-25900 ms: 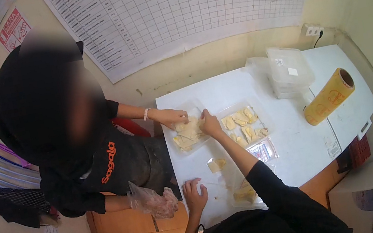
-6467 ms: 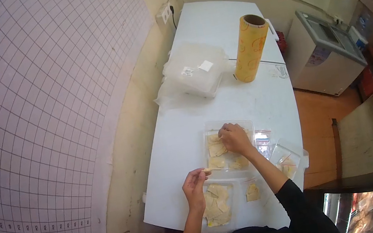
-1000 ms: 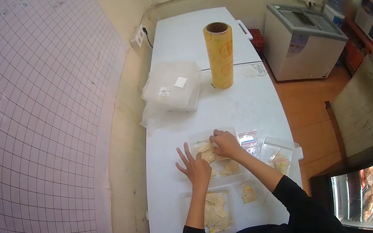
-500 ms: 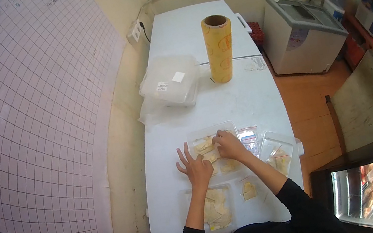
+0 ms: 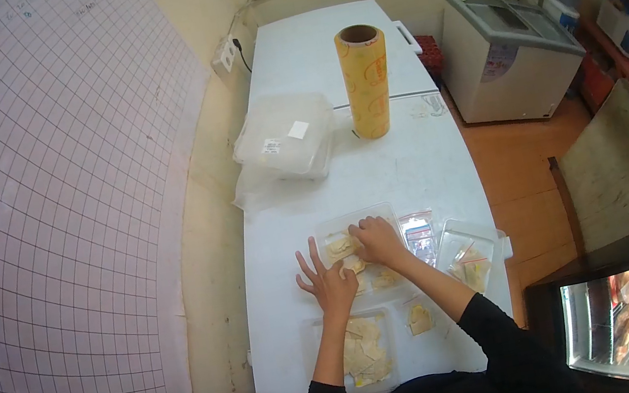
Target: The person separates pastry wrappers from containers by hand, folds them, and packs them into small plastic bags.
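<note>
A clear plastic tray (image 5: 389, 211) holds several pale yellow, flat, folded-looking pieces (image 5: 338, 248). My left hand (image 5: 330, 285) is over its left edge, thumb and forefinger pinched at a pale yellow piece (image 5: 353, 264) while the other fingers stretch out. Over the tray's upper right, my right hand (image 5: 379, 240) has its fingers curled down beside another piece; what lies between its fingertips is hidden. Closer to my body, a second clear tray (image 5: 318, 364) contains more overlapping pale yellow pieces. A small bag with yellow pieces (image 5: 419, 318) lies to its right.
Right of the trays are small zip bags (image 5: 420, 237) and another clear container (image 5: 449, 235) with a bagged item. Further back on the white freezer top (image 5: 419, 169) are stacked lidded containers (image 5: 283, 139) and an upright yellow film roll (image 5: 367, 82). A gridded chart (image 5: 79, 196) covers the left wall.
My right hand has shifted slightly left over the tray, its fingers lower and more curled. My left hand stays nearly in place, still pinching. The view has shifted a little.
</note>
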`<state>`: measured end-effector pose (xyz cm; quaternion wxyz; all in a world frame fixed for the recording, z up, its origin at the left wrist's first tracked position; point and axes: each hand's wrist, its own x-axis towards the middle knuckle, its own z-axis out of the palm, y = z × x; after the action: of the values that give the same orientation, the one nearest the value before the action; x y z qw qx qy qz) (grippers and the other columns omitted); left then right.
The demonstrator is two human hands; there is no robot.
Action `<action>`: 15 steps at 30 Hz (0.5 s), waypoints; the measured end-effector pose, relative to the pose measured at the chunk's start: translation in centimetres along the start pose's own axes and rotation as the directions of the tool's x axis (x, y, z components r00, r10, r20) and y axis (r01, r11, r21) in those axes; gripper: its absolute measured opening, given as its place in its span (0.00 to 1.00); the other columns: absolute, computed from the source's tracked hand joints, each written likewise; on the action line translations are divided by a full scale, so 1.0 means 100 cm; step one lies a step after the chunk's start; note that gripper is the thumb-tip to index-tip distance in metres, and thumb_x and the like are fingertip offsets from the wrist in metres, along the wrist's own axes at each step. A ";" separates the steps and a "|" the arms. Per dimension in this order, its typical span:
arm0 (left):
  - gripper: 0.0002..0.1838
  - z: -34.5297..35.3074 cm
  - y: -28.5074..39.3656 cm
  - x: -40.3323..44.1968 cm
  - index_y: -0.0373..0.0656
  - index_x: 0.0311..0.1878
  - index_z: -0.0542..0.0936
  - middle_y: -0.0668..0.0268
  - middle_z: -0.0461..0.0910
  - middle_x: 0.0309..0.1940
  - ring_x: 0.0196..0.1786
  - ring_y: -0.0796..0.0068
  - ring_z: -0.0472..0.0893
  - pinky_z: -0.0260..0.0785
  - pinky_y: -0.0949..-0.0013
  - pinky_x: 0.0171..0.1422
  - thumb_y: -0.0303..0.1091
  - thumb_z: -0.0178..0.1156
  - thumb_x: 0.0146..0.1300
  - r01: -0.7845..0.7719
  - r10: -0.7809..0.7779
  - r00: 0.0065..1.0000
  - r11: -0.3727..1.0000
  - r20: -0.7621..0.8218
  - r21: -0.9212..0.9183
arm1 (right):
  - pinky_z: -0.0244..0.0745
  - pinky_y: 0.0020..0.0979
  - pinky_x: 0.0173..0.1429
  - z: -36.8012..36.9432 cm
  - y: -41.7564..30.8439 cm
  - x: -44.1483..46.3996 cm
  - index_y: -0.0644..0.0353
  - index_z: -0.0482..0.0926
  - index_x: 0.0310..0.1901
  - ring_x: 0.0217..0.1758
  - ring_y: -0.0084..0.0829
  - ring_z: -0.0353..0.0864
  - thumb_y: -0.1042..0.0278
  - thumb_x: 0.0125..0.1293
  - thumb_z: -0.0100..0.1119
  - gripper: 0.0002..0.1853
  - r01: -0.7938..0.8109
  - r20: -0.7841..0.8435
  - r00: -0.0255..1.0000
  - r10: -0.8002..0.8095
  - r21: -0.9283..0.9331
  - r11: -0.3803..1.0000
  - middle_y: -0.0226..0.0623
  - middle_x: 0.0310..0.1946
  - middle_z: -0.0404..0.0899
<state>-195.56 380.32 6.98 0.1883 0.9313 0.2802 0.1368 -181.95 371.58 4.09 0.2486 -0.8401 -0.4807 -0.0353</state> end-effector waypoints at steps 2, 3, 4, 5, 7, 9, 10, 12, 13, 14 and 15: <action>0.12 0.000 0.000 0.000 0.46 0.35 0.88 0.65 0.44 0.75 0.76 0.49 0.36 0.36 0.32 0.68 0.34 0.61 0.45 0.017 -0.017 1.000 1.000 0.003 -0.001 | 0.69 0.42 0.43 0.005 -0.001 -0.001 0.58 0.76 0.40 0.38 0.42 0.75 0.68 0.43 0.65 0.18 -0.054 -0.053 0.997 0.054 0.003 0.999 0.41 0.29 0.76; 0.12 0.001 -0.001 0.000 0.46 0.35 0.88 0.65 0.44 0.75 0.76 0.49 0.36 0.36 0.32 0.68 0.34 0.61 0.45 0.016 -0.016 1.000 1.000 0.002 0.000 | 0.69 0.42 0.43 0.005 -0.004 -0.001 0.58 0.76 0.40 0.38 0.42 0.75 0.68 0.43 0.65 0.18 -0.055 -0.054 0.997 0.055 0.004 0.999 0.41 0.29 0.76; 0.12 0.002 -0.002 0.001 0.47 0.35 0.88 0.65 0.44 0.75 0.76 0.49 0.36 0.36 0.33 0.68 0.34 0.61 0.45 0.015 -0.015 1.000 1.000 0.004 -0.005 | 0.69 0.43 0.42 0.005 -0.008 -0.002 0.58 0.76 0.41 0.37 0.43 0.76 0.67 0.43 0.65 0.19 -0.134 -0.070 0.988 0.134 0.005 0.991 0.42 0.28 0.76; 0.13 0.003 -0.003 0.001 0.47 0.35 0.88 0.65 0.44 0.75 0.76 0.49 0.36 0.37 0.33 0.68 0.34 0.61 0.45 0.014 -0.014 1.000 1.000 0.006 -0.010 | 0.70 0.43 0.42 0.004 -0.011 -0.002 0.58 0.76 0.42 0.36 0.44 0.76 0.67 0.43 0.65 0.20 -0.214 -0.087 0.973 0.213 0.007 0.977 0.42 0.28 0.77; 0.13 0.003 -0.003 0.001 0.47 0.35 0.88 0.65 0.44 0.75 0.76 0.49 0.36 0.37 0.33 0.68 0.35 0.61 0.45 0.017 -0.017 1.000 1.000 0.006 -0.019 | 0.71 0.44 0.43 0.009 -0.017 0.002 0.58 0.76 0.43 0.37 0.45 0.78 0.65 0.43 0.65 0.21 -0.317 -0.049 0.945 0.322 0.087 0.944 0.43 0.29 0.78; 0.13 0.004 -0.003 0.001 0.47 0.35 0.88 0.65 0.44 0.75 0.76 0.49 0.37 0.37 0.34 0.68 0.35 0.62 0.44 0.022 -0.022 1.000 0.999 0.005 -0.027 | 0.72 0.44 0.44 0.011 -0.021 0.004 0.59 0.76 0.44 0.37 0.45 0.79 0.64 0.44 0.65 0.22 -0.415 -0.003 0.907 0.421 0.162 0.895 0.44 0.30 0.80; 0.13 0.005 -0.005 0.001 0.47 0.34 0.88 0.64 0.44 0.75 0.75 0.49 0.38 0.37 0.34 0.68 0.36 0.62 0.44 0.026 -0.026 1.000 0.999 0.000 -0.040 | 0.74 0.43 0.44 0.012 -0.021 0.006 0.59 0.77 0.44 0.38 0.45 0.80 0.63 0.45 0.64 0.21 -0.504 0.034 0.856 0.515 0.273 0.820 0.44 0.31 0.81; 0.13 0.005 -0.007 0.001 0.47 0.34 0.88 0.64 0.45 0.75 0.75 0.49 0.40 0.38 0.35 0.68 0.36 0.62 0.44 0.031 -0.032 0.999 0.998 -0.009 -0.050 | 0.75 0.42 0.44 0.016 -0.021 0.011 0.60 0.77 0.43 0.38 0.44 0.81 0.63 0.45 0.64 0.21 -0.577 0.084 0.800 0.594 0.378 0.724 0.45 0.31 0.81; 0.13 0.005 -0.008 0.001 0.47 0.34 0.88 0.64 0.45 0.75 0.75 0.50 0.41 0.38 0.37 0.68 0.37 0.62 0.44 0.038 -0.039 0.999 0.997 -0.012 -0.072 | 0.76 0.40 0.44 0.018 -0.019 0.012 0.60 0.78 0.42 0.38 0.43 0.82 0.62 0.46 0.64 0.20 -0.595 0.124 0.791 0.600 0.390 0.703 0.44 0.31 0.82; 0.12 0.006 -0.008 0.001 0.48 0.34 0.88 0.64 0.46 0.74 0.74 0.50 0.42 0.38 0.38 0.68 0.37 0.62 0.44 0.045 -0.047 0.999 0.994 -0.014 -0.095 | 0.77 0.38 0.44 0.020 -0.017 0.013 0.61 0.79 0.41 0.38 0.42 0.83 0.61 0.46 0.64 0.19 -0.613 0.165 0.780 0.604 0.400 0.682 0.44 0.31 0.82; 0.12 0.004 -0.007 0.001 0.48 0.34 0.88 0.64 0.46 0.74 0.74 0.50 0.42 0.38 0.38 0.68 0.37 0.62 0.44 0.047 -0.049 0.999 0.994 -0.015 -0.094 | 0.77 0.38 0.44 0.025 -0.015 0.015 0.61 0.79 0.41 0.38 0.42 0.83 0.61 0.46 0.64 0.19 -0.612 0.166 0.781 0.603 0.400 0.683 0.44 0.31 0.82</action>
<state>-195.66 380.82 6.31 0.2325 0.9132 0.2974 0.1534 -182.83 374.53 2.92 0.4210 -0.8749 -0.1732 0.1652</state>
